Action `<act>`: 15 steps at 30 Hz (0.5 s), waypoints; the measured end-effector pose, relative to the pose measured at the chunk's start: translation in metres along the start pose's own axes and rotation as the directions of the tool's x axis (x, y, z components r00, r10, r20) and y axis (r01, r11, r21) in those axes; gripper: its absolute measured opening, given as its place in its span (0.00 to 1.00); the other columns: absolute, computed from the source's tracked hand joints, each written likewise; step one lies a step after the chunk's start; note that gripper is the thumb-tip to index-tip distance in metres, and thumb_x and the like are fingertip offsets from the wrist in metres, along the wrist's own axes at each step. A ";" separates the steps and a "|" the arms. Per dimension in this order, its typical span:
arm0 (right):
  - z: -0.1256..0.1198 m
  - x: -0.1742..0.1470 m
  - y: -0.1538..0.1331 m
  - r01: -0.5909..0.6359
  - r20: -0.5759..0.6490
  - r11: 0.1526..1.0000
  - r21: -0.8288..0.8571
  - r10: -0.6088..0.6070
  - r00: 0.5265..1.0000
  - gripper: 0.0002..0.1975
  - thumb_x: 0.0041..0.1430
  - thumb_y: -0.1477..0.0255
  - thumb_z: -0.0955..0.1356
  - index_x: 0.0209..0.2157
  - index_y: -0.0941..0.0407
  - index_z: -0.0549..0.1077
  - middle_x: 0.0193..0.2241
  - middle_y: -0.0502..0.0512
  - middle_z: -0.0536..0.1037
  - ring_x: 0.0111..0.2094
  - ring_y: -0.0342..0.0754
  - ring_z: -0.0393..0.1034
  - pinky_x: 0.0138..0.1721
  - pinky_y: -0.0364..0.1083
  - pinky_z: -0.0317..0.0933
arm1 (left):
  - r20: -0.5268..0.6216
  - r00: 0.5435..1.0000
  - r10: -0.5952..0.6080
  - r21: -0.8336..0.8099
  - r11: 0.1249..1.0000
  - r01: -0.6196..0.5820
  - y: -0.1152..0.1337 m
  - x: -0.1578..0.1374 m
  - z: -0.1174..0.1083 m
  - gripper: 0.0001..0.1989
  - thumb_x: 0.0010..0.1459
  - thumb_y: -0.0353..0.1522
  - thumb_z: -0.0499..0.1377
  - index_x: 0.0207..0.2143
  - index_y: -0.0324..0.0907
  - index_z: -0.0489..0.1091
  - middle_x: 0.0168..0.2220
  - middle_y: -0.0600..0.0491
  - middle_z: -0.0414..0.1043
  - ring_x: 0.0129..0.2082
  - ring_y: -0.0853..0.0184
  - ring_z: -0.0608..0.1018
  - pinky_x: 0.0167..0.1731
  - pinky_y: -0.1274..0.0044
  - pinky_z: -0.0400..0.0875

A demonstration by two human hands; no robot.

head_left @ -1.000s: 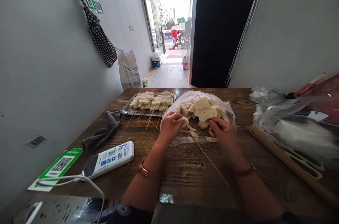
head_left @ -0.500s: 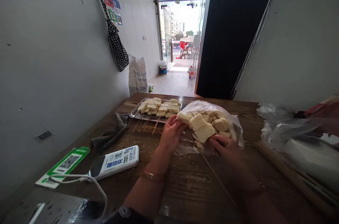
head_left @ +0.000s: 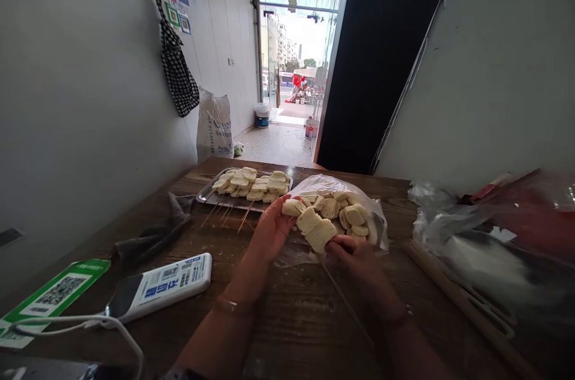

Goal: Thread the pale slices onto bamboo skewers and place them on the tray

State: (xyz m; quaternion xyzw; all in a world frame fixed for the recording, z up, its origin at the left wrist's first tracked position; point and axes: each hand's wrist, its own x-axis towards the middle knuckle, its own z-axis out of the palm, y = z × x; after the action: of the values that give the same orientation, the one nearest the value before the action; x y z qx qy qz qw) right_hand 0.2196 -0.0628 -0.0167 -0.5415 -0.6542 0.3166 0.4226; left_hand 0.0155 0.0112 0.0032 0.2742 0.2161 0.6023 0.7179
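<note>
Both hands work over a wooden table at a clear plastic bag [head_left: 375,219] heaped with pale tofu slices [head_left: 348,213]. My left hand [head_left: 269,232] pinches one tofu slice [head_left: 291,207] at the bag's left edge. My right hand [head_left: 354,258] grips a thin bamboo skewer [head_left: 348,306] that runs back toward me, with two tofu slices [head_left: 315,228] stacked at its far tip. The skewer's point is hidden by the slices.
A metal tray [head_left: 205,194] of finished tofu skewers lies at the back left. A grey rag [head_left: 155,234], a white power bank [head_left: 160,287] with cable and a green QR card [head_left: 49,294] lie left. Bundled skewers [head_left: 462,299] and plastic bags [head_left: 476,236] sit right.
My left hand has lifted a slice out to the bag's left edge. The right hand's skewer has gained slices at its tip. The camera has swung slightly.
</note>
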 end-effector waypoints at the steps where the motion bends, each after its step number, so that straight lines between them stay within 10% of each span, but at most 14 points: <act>1: 0.000 0.000 0.000 0.003 -0.001 1.000 -0.008 -0.003 1.000 0.16 0.58 0.63 0.66 0.30 0.59 0.80 0.25 0.52 0.79 0.28 0.47 0.68 0.29 0.43 0.59 | -0.010 1.000 0.016 0.025 1.000 -0.016 -0.001 0.000 0.000 0.14 0.53 0.31 0.64 0.43 0.35 0.71 0.44 0.41 0.77 0.40 0.61 0.80 0.37 0.72 0.76; 15: 0.003 -0.006 0.002 0.006 -0.002 0.998 -0.069 -0.007 1.000 0.15 0.56 0.61 0.68 0.32 0.57 0.82 0.30 0.54 0.83 0.33 0.54 0.75 0.35 0.47 0.66 | -0.196 0.973 0.124 -0.085 0.986 -0.142 -0.006 0.001 0.002 0.06 0.54 0.25 0.57 0.36 0.38 0.66 0.37 0.46 0.76 0.40 0.63 0.80 0.48 0.68 0.74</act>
State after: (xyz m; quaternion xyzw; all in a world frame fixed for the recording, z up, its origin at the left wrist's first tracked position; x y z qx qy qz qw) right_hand 0.2177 -0.0684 -0.0212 -0.5539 -0.6660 0.2920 0.4055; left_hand 0.0217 0.0108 0.0007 0.1938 0.2348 0.6823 0.6646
